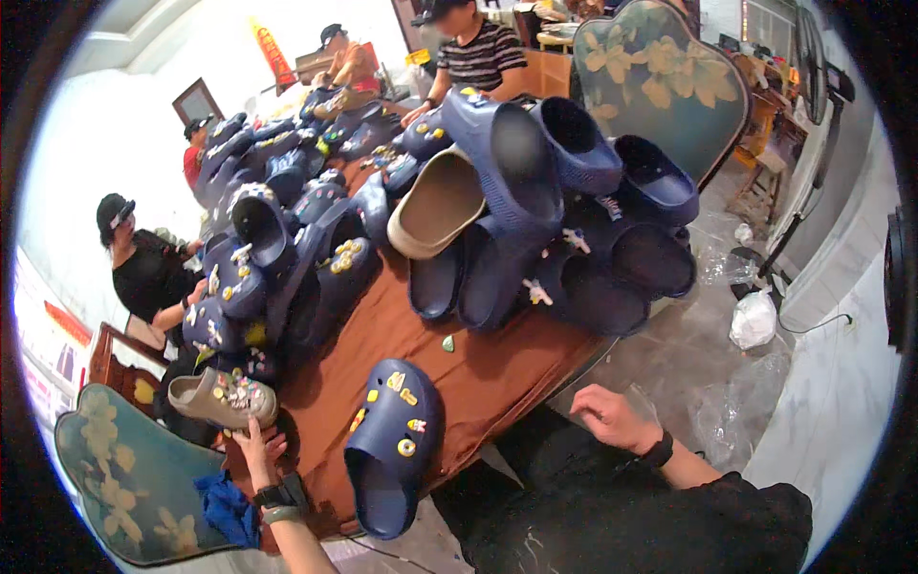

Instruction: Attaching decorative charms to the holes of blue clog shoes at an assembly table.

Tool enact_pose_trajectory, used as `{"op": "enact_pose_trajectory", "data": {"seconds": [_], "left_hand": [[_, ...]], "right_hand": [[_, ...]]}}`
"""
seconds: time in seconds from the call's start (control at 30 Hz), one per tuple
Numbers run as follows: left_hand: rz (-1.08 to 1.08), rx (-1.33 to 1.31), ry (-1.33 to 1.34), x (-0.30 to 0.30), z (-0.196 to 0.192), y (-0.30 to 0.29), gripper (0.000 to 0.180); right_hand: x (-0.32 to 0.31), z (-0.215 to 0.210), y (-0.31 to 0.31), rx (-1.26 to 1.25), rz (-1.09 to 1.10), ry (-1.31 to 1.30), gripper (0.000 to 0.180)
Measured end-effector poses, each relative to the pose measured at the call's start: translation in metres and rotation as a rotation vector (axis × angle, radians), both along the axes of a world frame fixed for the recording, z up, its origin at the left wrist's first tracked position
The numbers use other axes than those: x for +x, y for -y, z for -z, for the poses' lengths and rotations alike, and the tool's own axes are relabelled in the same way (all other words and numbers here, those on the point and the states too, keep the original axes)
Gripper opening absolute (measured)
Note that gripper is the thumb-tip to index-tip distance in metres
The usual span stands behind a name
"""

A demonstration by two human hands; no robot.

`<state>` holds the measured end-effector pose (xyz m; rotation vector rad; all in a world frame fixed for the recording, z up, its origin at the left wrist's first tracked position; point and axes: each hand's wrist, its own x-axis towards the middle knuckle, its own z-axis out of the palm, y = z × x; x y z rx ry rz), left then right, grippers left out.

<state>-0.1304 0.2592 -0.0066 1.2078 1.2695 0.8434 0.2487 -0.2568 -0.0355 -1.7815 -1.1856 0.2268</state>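
At the table's left edge, my left hand (256, 452) holds the toe end of a beige clog (226, 399) decorated with small colourful charms. My right hand (620, 419) hovers off the table's near edge, fingers loosely bent, with nothing visible in it. Between my hands, a navy clog (392, 445) with several yellow and white charms lies on the brown cloth (330, 383), its heel toward me. Beyond it is a small green charm (448, 343). A plain beige clog (438, 205) lies on its side among the navy clogs (516, 158) piled at the right.
Another heap of navy clogs (258, 225) runs along the left and far table. Floral-backed chairs (660, 77) stand at the far right and near left. Several people work around the table, one in a striped shirt (483, 57). A white plastic bag (754, 320) lies on the floor.
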Motion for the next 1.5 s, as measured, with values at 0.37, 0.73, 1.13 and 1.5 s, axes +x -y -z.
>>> {"op": "enact_pose_trajectory", "data": {"seconds": [0.37,0.73,1.13,1.5], "left_hand": [[0.423,0.485,-0.457,0.014,-0.041,0.148,0.053],[0.626,0.951,-0.792,0.073,-0.074,0.255,0.079],[0.496,0.660,-0.261,0.126,-0.028,0.283,0.047],[0.394,0.491,0.035,0.115,-0.024,0.278,0.078]], "right_hand": [[0.006,-0.025,-0.029,-0.048,-0.145,0.066,0.018],[0.011,-0.060,-0.155,0.010,-0.435,0.360,0.011],[-0.034,-0.010,-0.244,0.185,-0.411,0.564,0.037],[-0.037,-0.026,-0.198,0.231,-0.344,0.541,0.046]]}}
